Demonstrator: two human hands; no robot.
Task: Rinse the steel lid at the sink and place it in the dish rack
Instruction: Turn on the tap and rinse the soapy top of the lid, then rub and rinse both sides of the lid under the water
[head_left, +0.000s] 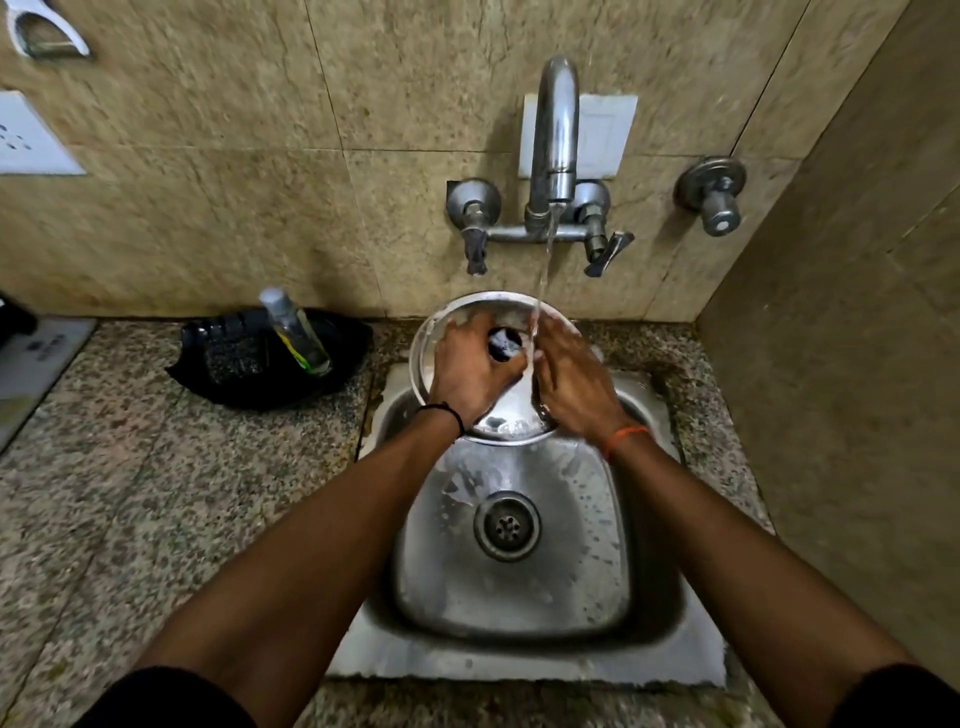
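Observation:
The round steel lid (485, 312) with a black knob (504, 344) is held tilted over the back of the steel sink (519, 597). Water runs from the tap (556, 135) in a thin stream onto the lid near the knob. My left hand (470, 371) grips the lid with fingers around the knob. My right hand (569, 374) lies flat on the lid's right side, under the stream. The lid's surface looks wet and soapy. No dish rack is in view.
A black tray (270, 358) with a clear bottle (296, 330) sits on the speckled counter left of the sink. Two tap handles (605, 252) and a separate wall valve (714, 195) are on the tiled wall. A side wall stands close on the right.

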